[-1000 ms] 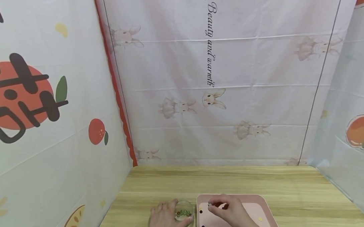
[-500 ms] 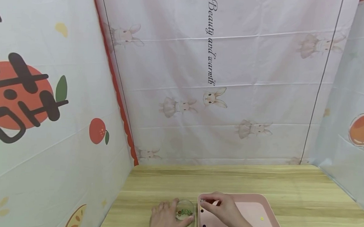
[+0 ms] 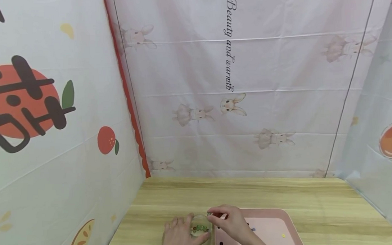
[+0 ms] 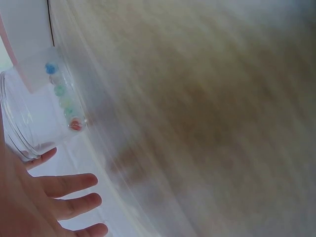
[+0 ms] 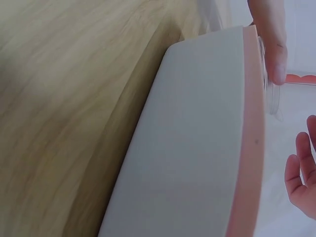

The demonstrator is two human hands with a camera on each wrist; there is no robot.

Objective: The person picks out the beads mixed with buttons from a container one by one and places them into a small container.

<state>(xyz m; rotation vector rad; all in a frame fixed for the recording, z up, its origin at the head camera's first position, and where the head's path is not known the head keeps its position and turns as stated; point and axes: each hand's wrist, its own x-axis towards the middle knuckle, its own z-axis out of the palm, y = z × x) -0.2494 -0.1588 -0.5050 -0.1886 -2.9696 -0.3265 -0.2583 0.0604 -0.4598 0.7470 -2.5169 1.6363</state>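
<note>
In the head view, my left hand (image 3: 180, 235) holds a clear jar (image 3: 201, 219), thumb and index finger curled round it. The left wrist view has the jar (image 4: 32, 106) from the side, with several glass marbles (image 4: 64, 101) in green, blue and red at its bottom; the other left fingers spread out. My right hand (image 3: 232, 224) is at the jar's right rim, pinching a small pale round thing, like a marble (image 3: 209, 213), between thumb and index finger. In the right wrist view that hand (image 5: 303, 180) is partly cut off and its fingertips are out of frame.
Right of the jar lies a pink tray (image 3: 270, 213) on the wood-grain table (image 3: 329, 213). Small pieces lie in it, among them a yellow one (image 3: 283, 235), a black one (image 3: 221, 243) and a blue one (image 3: 253, 229). Printed curtains (image 3: 197, 75) stand behind and at both sides.
My right hand has moved left from over the tray to the jar's rim with the small round thing in its fingers. The left hand stays at the jar.
</note>
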